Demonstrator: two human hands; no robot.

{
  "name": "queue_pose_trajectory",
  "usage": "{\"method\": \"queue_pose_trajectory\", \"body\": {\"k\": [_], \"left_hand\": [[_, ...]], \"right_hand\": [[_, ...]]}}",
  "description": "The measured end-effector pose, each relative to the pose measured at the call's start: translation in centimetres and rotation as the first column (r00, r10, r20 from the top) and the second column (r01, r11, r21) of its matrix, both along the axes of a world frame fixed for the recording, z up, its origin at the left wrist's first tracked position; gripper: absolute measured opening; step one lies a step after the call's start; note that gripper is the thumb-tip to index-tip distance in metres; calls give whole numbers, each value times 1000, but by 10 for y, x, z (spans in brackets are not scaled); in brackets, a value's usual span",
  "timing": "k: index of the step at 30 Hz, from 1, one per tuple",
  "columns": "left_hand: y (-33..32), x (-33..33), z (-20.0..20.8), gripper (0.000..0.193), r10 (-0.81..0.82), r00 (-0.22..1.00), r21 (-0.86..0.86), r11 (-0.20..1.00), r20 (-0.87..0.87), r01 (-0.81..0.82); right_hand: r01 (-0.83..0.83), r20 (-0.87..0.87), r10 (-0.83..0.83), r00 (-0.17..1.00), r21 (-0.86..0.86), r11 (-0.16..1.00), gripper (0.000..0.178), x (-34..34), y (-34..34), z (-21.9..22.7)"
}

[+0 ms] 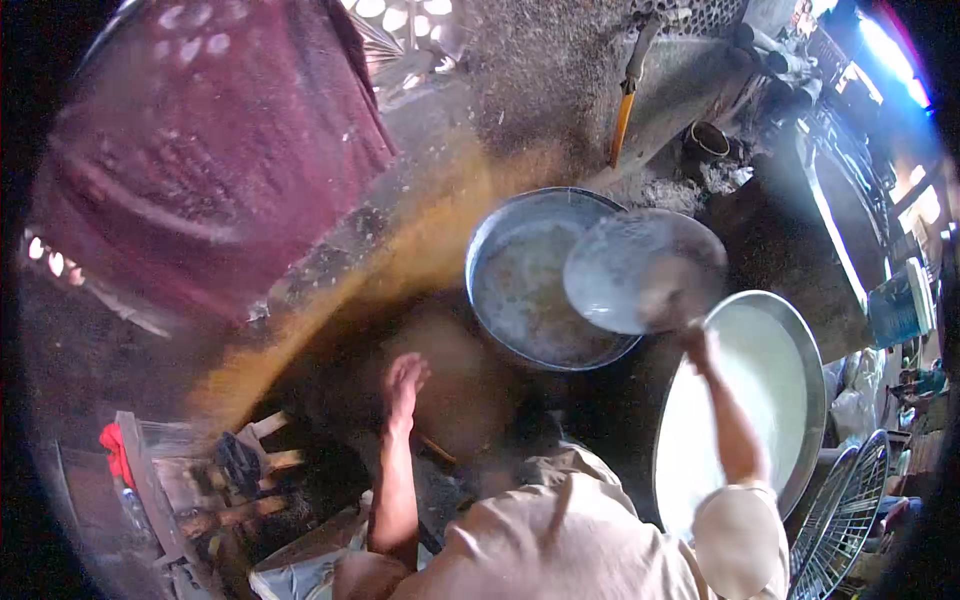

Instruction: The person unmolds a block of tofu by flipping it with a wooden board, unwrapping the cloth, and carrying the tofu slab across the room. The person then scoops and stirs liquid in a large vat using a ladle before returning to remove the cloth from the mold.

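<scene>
My right hand (695, 340), blurred by motion, grips the near right edge of a round, shallow metal dish (620, 265). The dish hangs over the right part of a large round metal tub (478, 270) and hides some of it. Cloudy, greyish-brown liquid (530, 270) lies inside this tub. Below my right forearm stands a wide metal basin (815, 370) holding a milky white liquid (755, 365). My left hand (405, 382) is raised to the left of the tub, holding nothing, its fingers stretched and slightly bent.
A dark red cloth (220, 150) hangs at the upper left. An orange-ended pipe (624, 120) comes down the back wall. To the right are a blue bucket (895, 305) and a wire rack (845, 520). A wooden frame (150, 490) with sticks stands at the lower left.
</scene>
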State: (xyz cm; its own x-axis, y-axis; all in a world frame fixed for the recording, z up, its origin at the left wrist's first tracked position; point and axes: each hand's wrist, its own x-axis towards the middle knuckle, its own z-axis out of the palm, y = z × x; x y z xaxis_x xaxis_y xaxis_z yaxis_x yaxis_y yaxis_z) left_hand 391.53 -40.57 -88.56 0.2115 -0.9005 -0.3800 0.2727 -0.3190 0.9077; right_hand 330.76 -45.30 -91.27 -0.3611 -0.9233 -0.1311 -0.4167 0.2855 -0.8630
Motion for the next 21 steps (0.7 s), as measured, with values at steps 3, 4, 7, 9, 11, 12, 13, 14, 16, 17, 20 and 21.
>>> {"method": "queue_pose_trajectory", "body": {"k": [3,4,7,9,11,12,13,14,16,17,20,21], "left_hand": [[32,23,-50,23,172,985,150,973,24,-174],[48,29,-58,24,237,971,236,942,44,-240],[79,29,-68,30,345,931,438,823,122,-362],[65,7,-65,31,303,949,457,835,87,-308],[58,-3,-68,28,294,951,518,801,94,-299],[83,9,-63,29,346,921,573,725,178,-383],[99,18,-62,29,364,907,583,698,213,-416],[115,33,-65,28,407,911,589,723,59,-361],[114,29,-71,30,378,926,583,753,-5,-305],[106,19,-65,30,367,930,597,747,-4,-292],[97,7,-55,35,308,947,583,753,96,-304],[94,6,-54,35,304,948,590,750,96,-300]], "right_hand": [[-99,129,70,989,241,966,10,164,-14,-66],[-124,341,-46,939,459,880,11,217,-23,-53],[-86,507,-300,808,604,792,12,272,-51,-111],[128,421,-425,801,573,809,11,210,-74,-233],[151,91,-262,961,619,770,5,128,-112,-284],[36,72,-102,992,616,787,11,151,-128,-276],[53,-306,145,941,556,829,14,148,-152,-261],[134,-413,133,901,556,820,16,147,-175,-238],[342,-257,-244,935,474,812,19,97,-216,-211],[362,-224,-294,929,398,843,21,82,-223,-197],[172,-661,106,743,342,924,34,72,-227,-182],[176,-662,109,742,349,920,34,70,-224,-194]]}}
